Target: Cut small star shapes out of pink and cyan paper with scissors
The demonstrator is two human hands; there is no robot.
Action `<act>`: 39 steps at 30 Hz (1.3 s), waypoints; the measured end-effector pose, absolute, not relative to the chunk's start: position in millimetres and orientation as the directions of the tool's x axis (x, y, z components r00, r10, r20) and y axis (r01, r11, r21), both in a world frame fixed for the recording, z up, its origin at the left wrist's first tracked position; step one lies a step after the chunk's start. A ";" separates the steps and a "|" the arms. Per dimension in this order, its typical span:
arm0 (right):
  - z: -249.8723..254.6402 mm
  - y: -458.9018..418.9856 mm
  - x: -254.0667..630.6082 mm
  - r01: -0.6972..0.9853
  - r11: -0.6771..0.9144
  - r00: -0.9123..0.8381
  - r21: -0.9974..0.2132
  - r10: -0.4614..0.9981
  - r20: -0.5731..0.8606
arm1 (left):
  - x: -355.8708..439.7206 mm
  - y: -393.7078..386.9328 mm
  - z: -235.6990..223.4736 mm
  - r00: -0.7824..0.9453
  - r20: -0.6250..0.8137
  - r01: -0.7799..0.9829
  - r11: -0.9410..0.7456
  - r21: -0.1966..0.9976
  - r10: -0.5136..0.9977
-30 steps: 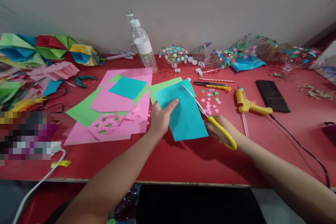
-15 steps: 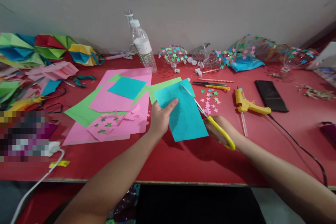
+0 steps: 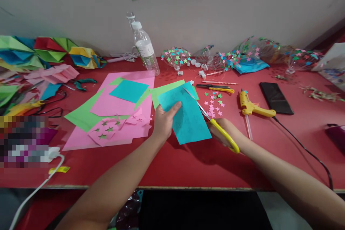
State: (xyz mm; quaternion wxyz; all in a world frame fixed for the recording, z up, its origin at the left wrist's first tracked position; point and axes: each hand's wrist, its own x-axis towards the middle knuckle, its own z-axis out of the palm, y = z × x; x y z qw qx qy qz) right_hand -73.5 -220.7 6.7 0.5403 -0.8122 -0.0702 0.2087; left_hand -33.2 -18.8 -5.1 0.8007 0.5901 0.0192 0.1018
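My left hand (image 3: pixel 164 122) pinches the left edge of a teal paper sheet (image 3: pixel 187 118), thumb on top, and holds it just above the red table (image 3: pixel 188 165). My right hand (image 3: pixel 225 134) grips yellow-handled scissors (image 3: pixel 215 124). Their open blades run up along the sheet's right edge. Small pink, green and teal paper stars (image 3: pixel 214 104) lie scattered just beyond the scissors.
Pink and green sheets (image 3: pixel 118 111) with star cut-outs lie to the left. A water bottle (image 3: pixel 144 48), a yellow glue gun (image 3: pixel 250 107) with its black cord, a black phone (image 3: pixel 275 97), a cutter (image 3: pixel 215 87) and star-covered plastic (image 3: pixel 242 55) stand farther back. Folded paper shapes (image 3: pixel 40 54) fill the far left.
The view has shifted slightly. My hands, the teal sheet and the scissors keep almost the same pose.
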 end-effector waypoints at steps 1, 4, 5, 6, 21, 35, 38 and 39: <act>6.2 -220.8 -73.0 -0.108 -0.413 0.904 -0.904 0.338 -0.262 | -32.9 -18.8 -5.1 0.979 0.082 -0.134 0.289 0.948 0.185; 8.0 -220.9 -71.4 -0.125 -0.470 0.909 -0.874 0.298 -0.290 | -32.2 -19.0 -4.0 0.980 0.073 -0.126 0.297 0.947 0.185; 10.2 -221.0 -70.8 -0.132 -0.492 0.912 -0.861 0.280 -0.300 | -32.1 -19.2 -3.1 0.981 0.064 -0.119 0.306 0.945 0.184; 13.1 -221.3 -70.2 -0.133 -0.508 0.913 -0.851 0.273 -0.305 | -32.1 -19.5 -2.1 0.983 0.048 -0.105 0.323 0.941 0.180; 25.6 -232.1 -64.9 -0.017 -0.622 0.883 -0.783 0.358 -0.303 | -14.5 -7.9 2.9 0.986 -0.156 0.110 0.444 0.889 0.066; 26.9 -229.6 -60.9 0.057 -0.892 0.981 -0.449 0.135 -0.143 | -9.3 -4.7 -1.8 0.984 -0.168 0.126 0.462 0.878 0.052; 26.1 -230.8 -60.9 0.055 -0.889 0.983 -0.455 0.127 -0.130 | -9.3 -4.9 -3.4 0.993 -0.099 0.059 0.434 0.899 0.071; 25.7 -231.5 -60.8 0.066 -0.877 0.980 -0.476 0.148 -0.136 | -9.1 -4.7 -4.0 0.994 -0.080 0.040 0.423 0.905 0.076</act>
